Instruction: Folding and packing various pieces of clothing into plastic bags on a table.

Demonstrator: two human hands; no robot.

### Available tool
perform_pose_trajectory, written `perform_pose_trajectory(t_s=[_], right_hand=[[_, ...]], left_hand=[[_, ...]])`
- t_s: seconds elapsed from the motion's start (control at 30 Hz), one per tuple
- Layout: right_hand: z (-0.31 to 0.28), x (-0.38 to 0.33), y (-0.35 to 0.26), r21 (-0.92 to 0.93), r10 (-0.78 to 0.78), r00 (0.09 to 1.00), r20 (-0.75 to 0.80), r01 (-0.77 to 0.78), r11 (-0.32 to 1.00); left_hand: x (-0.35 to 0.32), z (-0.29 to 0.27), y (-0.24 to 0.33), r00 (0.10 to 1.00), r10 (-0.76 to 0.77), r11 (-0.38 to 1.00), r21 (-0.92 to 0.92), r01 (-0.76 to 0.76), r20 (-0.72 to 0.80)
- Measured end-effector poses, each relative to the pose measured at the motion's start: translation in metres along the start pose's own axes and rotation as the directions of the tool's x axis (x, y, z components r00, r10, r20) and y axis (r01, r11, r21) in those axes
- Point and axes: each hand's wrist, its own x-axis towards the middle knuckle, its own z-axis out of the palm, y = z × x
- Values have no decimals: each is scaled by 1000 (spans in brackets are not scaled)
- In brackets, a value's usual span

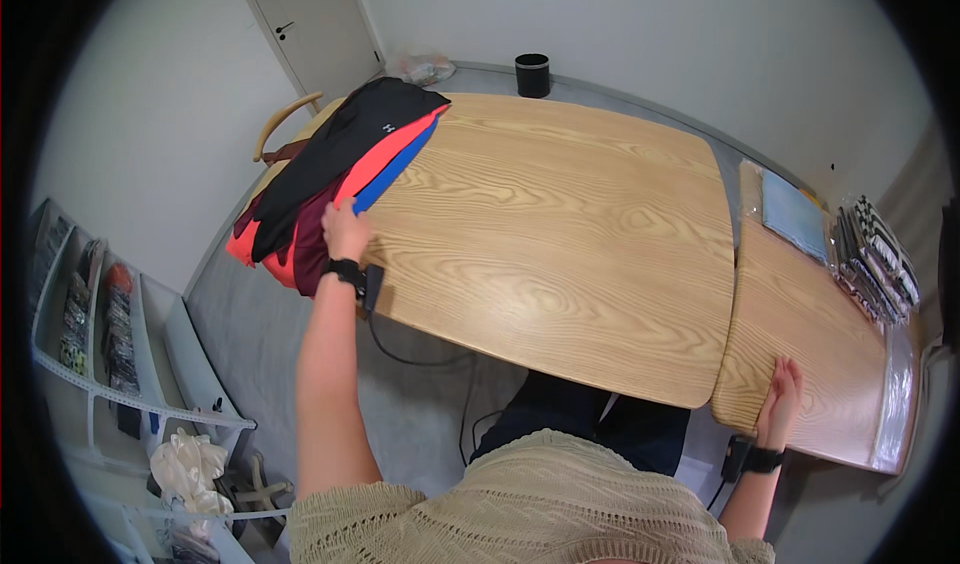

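A pile of folded garments lies at the table's left end, partly hanging over the edge. On top is a black garment (370,119); below it show a coral one (385,154), a blue one (400,169) and a maroon one (311,234). My left hand (346,232) is at the pile's near side, its fingers bent against the maroon garment; the fingertips are partly hidden. Well apart from it, my right hand (782,402) is over the near corner of the side table, holding nothing, its fingers stretched out.
The wooden table (560,254) adjoins a lower side table (790,314), which bears plastic-wrapped packages (795,216) and folded fabrics (875,259). A chair (285,124) stands behind the pile. White shelving (150,324) is at left, a black bin (532,76) beyond the table. A black cable (420,364) hangs below my left wrist.
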Motion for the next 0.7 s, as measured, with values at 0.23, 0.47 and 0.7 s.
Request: perform_pose_trajectory(t_s=[0.23,0.47,0.7], right_hand=[[-9,-17,8,-34,-120,991,-60,118,992],[-8,-16,13,-133,-152,985,-80,141,981],[-8,-21,16,-152,-199,977,-82,185,971]], left_hand=[[61,1,-62,965,-261,960,117,256,31],[89,0,-81,971,-235,934,289,211,53],[103,-11,-73,991,-126,975,191,116,41]])
